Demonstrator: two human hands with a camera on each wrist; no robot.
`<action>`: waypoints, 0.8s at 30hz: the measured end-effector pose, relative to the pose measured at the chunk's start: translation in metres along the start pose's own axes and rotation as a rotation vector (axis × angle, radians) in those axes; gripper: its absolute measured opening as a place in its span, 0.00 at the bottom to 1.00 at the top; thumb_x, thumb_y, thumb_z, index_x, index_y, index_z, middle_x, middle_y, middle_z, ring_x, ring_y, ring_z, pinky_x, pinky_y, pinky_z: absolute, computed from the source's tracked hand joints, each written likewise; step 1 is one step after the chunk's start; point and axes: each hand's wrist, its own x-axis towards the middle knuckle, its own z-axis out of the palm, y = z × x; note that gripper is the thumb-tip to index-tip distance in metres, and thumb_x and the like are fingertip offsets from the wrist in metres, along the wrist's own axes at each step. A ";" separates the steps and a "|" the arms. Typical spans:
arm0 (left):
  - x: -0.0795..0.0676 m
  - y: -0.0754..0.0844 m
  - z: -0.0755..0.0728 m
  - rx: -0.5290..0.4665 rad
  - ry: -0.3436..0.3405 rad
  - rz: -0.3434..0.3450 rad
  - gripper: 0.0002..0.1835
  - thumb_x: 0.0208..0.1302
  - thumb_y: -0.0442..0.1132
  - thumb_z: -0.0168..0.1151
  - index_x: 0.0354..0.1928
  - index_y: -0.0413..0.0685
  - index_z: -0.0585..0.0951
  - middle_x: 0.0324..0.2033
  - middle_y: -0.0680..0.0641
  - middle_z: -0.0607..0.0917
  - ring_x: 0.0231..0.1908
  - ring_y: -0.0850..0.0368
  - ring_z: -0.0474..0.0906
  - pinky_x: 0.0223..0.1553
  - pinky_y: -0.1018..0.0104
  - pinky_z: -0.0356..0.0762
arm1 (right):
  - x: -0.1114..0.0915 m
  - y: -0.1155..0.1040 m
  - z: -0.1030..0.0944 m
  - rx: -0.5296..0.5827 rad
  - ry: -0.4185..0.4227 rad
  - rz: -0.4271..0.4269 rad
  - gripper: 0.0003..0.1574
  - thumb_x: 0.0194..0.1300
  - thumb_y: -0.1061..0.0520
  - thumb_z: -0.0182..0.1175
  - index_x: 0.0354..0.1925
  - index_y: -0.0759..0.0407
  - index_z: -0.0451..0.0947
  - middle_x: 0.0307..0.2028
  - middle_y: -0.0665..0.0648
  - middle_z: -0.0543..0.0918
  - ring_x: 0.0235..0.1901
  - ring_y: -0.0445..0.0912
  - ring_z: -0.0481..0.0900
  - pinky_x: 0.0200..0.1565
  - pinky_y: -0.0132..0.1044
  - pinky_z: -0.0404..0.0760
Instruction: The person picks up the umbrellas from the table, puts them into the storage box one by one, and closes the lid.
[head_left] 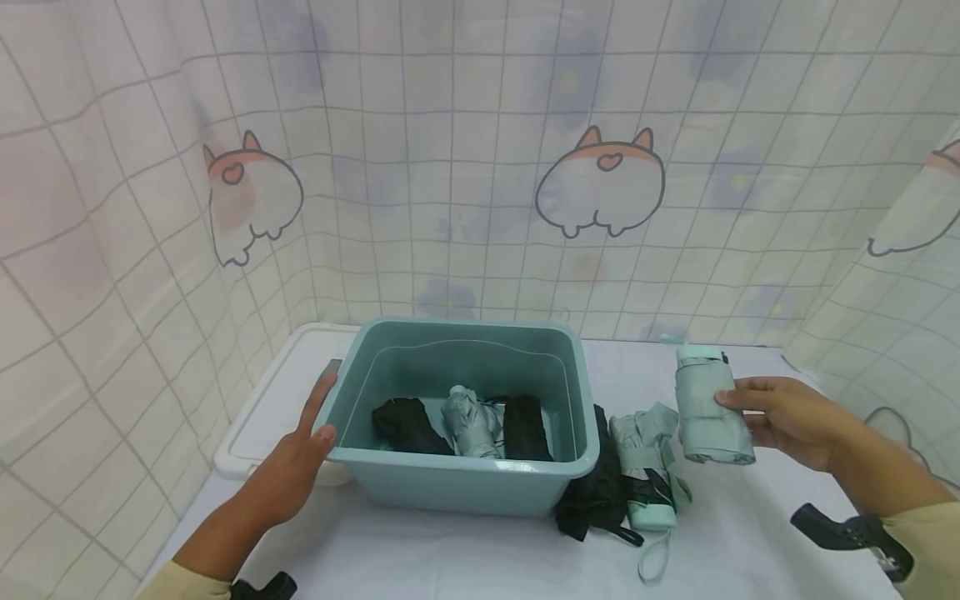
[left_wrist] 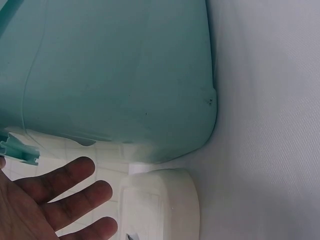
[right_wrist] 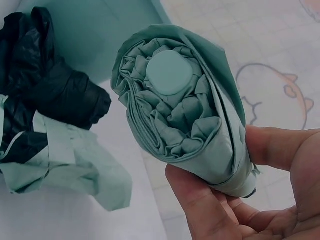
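The left hand [head_left: 288,475], fingers straight and parted, is at the left rim of the tub [head_left: 450,486]; touch is unclear. Two loose umbrellas [head_left: 641,457] lie just beside its right side. The right hand [head_left: 797,417] pinches a rolled umbrella [head_left: 707,410], raised over white cloth [head_left: 750,533]. Inside the tub, room shows behind three folded umbrellas [head_left: 468,425].

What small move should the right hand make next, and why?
I'd probably carry the folded mint umbrella left, over the teal bin: the right hand holds it off to the bin's right, and three folded umbrellas lie inside, with bare space beside them.
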 end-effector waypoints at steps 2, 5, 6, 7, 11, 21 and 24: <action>0.000 0.000 0.000 -0.006 -0.002 -0.003 0.33 0.82 0.58 0.32 0.80 0.80 0.32 0.70 0.28 0.64 0.63 0.24 0.69 0.52 0.22 0.68 | -0.001 -0.005 0.002 -0.005 -0.010 -0.014 0.55 0.79 0.46 0.56 0.74 0.83 0.39 0.67 0.76 0.65 0.60 0.63 0.77 0.57 0.52 0.79; 0.000 -0.001 0.000 -0.012 -0.005 -0.003 0.33 0.82 0.59 0.32 0.80 0.80 0.32 0.71 0.28 0.64 0.63 0.24 0.68 0.52 0.22 0.67 | -0.003 -0.013 0.006 0.002 -0.028 -0.026 0.54 0.79 0.47 0.56 0.75 0.83 0.38 0.68 0.78 0.62 0.62 0.65 0.75 0.57 0.52 0.78; 0.000 -0.001 0.000 -0.013 -0.005 -0.002 0.33 0.82 0.59 0.32 0.80 0.81 0.32 0.71 0.28 0.63 0.63 0.24 0.68 0.52 0.22 0.67 | -0.003 -0.016 0.008 0.004 -0.034 -0.030 0.54 0.79 0.48 0.55 0.75 0.83 0.38 0.69 0.78 0.61 0.63 0.66 0.74 0.58 0.52 0.78; 0.000 -0.001 0.000 -0.012 -0.005 0.000 0.33 0.82 0.59 0.32 0.80 0.80 0.32 0.71 0.28 0.63 0.63 0.24 0.68 0.52 0.22 0.67 | -0.004 -0.019 0.010 0.006 -0.037 -0.034 0.54 0.79 0.47 0.56 0.75 0.83 0.38 0.69 0.78 0.61 0.63 0.67 0.73 0.58 0.52 0.78; 0.000 -0.002 0.001 -0.012 -0.001 0.009 0.33 0.82 0.58 0.32 0.80 0.80 0.32 0.71 0.28 0.63 0.63 0.24 0.68 0.52 0.22 0.67 | -0.005 -0.028 0.017 0.021 -0.046 -0.041 0.55 0.79 0.47 0.56 0.75 0.82 0.37 0.70 0.77 0.60 0.66 0.68 0.70 0.59 0.52 0.77; 0.000 -0.001 0.001 -0.024 0.004 0.018 0.33 0.83 0.57 0.32 0.80 0.80 0.33 0.71 0.28 0.63 0.63 0.24 0.69 0.52 0.22 0.67 | -0.004 -0.039 0.023 0.023 -0.044 -0.069 0.53 0.79 0.46 0.56 0.75 0.81 0.40 0.69 0.75 0.61 0.64 0.64 0.73 0.58 0.49 0.78; -0.001 0.000 0.001 -0.027 0.004 0.020 0.33 0.83 0.57 0.32 0.80 0.80 0.33 0.71 0.28 0.63 0.63 0.24 0.69 0.52 0.22 0.67 | -0.004 -0.042 0.025 0.023 -0.049 -0.077 0.53 0.78 0.46 0.57 0.76 0.80 0.40 0.70 0.75 0.61 0.65 0.64 0.72 0.58 0.50 0.78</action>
